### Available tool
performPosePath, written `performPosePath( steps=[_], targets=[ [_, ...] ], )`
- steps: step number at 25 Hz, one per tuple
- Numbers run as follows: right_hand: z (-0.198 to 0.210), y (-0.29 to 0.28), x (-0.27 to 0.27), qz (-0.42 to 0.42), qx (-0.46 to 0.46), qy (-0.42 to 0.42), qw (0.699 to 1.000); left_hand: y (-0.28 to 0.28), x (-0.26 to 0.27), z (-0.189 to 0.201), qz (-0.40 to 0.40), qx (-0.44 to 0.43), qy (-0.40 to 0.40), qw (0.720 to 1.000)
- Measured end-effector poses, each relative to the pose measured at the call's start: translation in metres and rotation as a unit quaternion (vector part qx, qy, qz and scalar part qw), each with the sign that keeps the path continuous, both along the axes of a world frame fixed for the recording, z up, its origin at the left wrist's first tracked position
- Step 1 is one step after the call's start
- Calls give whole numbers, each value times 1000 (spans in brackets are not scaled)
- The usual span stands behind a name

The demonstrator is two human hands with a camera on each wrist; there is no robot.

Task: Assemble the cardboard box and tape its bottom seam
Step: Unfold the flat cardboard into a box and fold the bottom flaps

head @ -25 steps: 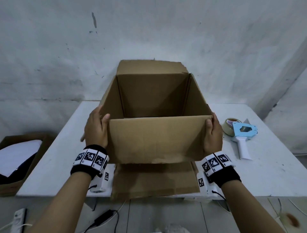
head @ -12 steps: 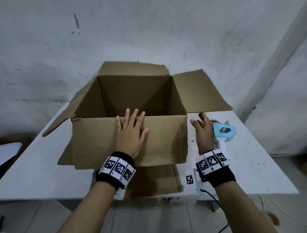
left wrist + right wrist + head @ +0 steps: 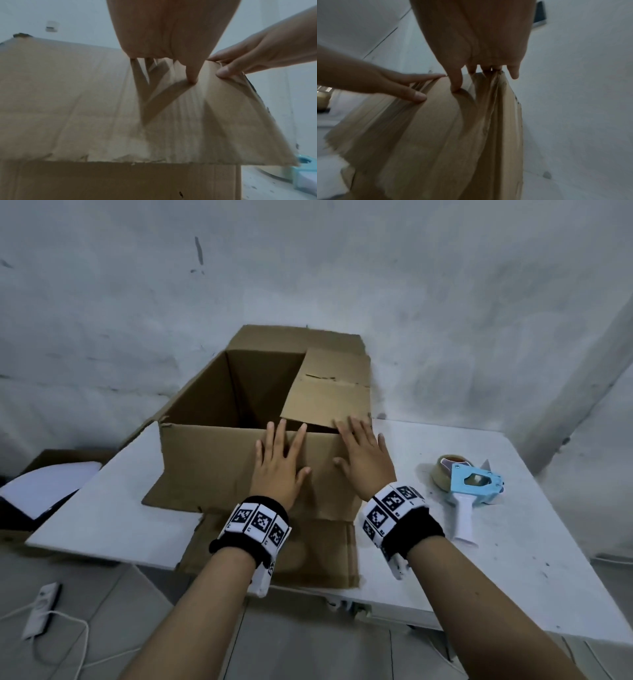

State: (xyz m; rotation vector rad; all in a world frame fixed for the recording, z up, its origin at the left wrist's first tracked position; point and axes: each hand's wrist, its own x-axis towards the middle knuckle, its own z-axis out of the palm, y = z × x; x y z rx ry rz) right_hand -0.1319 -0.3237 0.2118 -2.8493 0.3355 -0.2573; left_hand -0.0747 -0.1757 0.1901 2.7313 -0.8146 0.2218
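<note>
A brown cardboard box (image 3: 212, 467) stands on the white table (image 3: 513, 559) with its top facing up. Its right flap (image 3: 329, 395) is folded inward over the opening, and the far flap (image 3: 294, 340) stands upright. My left hand (image 3: 279, 463) lies flat on the near panel, fingers spread and straight. My right hand (image 3: 364, 460) presses flat at the panel's right top corner, its fingertips reaching the folded flap. The left wrist view shows my thumb (image 3: 192, 75) on the cardboard (image 3: 85, 108). A blue tape dispenser (image 3: 474, 487) with a white handle lies on the table, right of the box.
Another cardboard flap (image 3: 274, 556) lies flat under the box and overhangs the table's near edge. On the floor at left sit an open carton (image 3: 44, 484) with white contents and a white power strip (image 3: 41, 607) with its cable. A grey wall rises behind the table.
The right flap has swung from pointing outward to folded in over the opening. My right hand moved from beside the box onto its near right corner. My left hand stays flat on the near panel.
</note>
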Motion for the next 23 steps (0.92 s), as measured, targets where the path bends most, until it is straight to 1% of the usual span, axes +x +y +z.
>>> performPosePath(
  steps=[2,3,4,5,6,7,8,9,10,11,12,13,15,17,19,20,21,22,23],
  targets=[
    [-1,-1,-1,2,-28,-7,1000,3,-2,2,-9,-3,12,1000],
    [0,-3,-1,6,-28,-7,1000,6,-4,3,-12,-21,21,999],
    [1,-4,-1,10,-26,-6,1000,12,-3,0,-7,-56,29,998],
    [2,-6,-2,13,-26,-6,1000,19,-4,-3,13,-111,38,993],
    [2,-7,-2,16,-28,-6,999,29,-2,-7,52,-189,48,979],
    [1,-9,-3,16,-27,-9,999,39,0,-11,102,-284,63,951],
    [1,-10,-4,17,-26,-10,999,50,4,-13,157,-376,78,910],
    [0,-11,-4,17,-26,-10,999,62,10,-12,209,-447,93,865],
    [0,-11,-4,16,-26,-11,999,75,18,-10,256,-487,105,829],
    [1,-11,-3,15,-27,-13,999,90,29,-8,295,-501,121,805],
    [0,-10,-2,11,-27,-16,999,104,41,-6,315,-504,141,792],
    [0,-8,-1,5,-27,-22,999,118,54,-5,317,-504,158,788],
    [-1,-3,2,-13,-26,-31,999,138,80,-3,290,-514,184,786],
    [-1,3,4,-32,-25,-33,999,148,98,4,270,-539,203,772],
    [2,9,6,-54,-18,-25,998,151,109,14,237,-597,188,743],
    [3,12,6,-64,-12,-20,998,150,110,19,215,-631,164,728],
    [4,15,7,-76,-7,-18,997,147,111,26,186,-654,132,722],
    [5,18,8,-86,-5,-18,996,144,108,31,152,-660,99,729],
    [4,21,10,-98,-4,-23,995,141,108,35,107,-646,75,752]
  ],
)
